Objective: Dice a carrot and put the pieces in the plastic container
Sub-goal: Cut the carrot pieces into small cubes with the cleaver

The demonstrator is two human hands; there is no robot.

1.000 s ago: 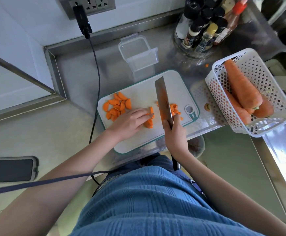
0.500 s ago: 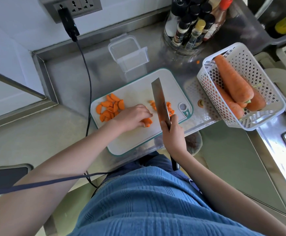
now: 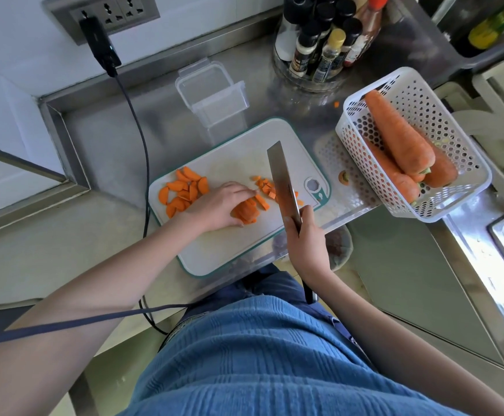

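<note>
From the head view, a white cutting board [image 3: 214, 253] lay on the steel counter [image 3: 109, 130]. The left hand [image 3: 217, 207] rested on the board, its grip curled over a stack of carrot slices [image 3: 246, 211], thumb and fingers clamped on them. The right hand [image 3: 306, 238] had its grip closed round the handle of a cleaver [image 3: 283, 181], whose blade pointed away from the person, just right of the stack. Small diced pieces [image 3: 267, 187] lay beside the blade. A pile of half-round slices [image 3: 183, 190] sat at the board's left end. The clear plastic container [image 3: 213, 94] stood open just beyond the board, no carrot visible in it. Right of the board, a white perforated basket [image 3: 455, 151] held whole carrots [image 3: 398, 136].
</note>
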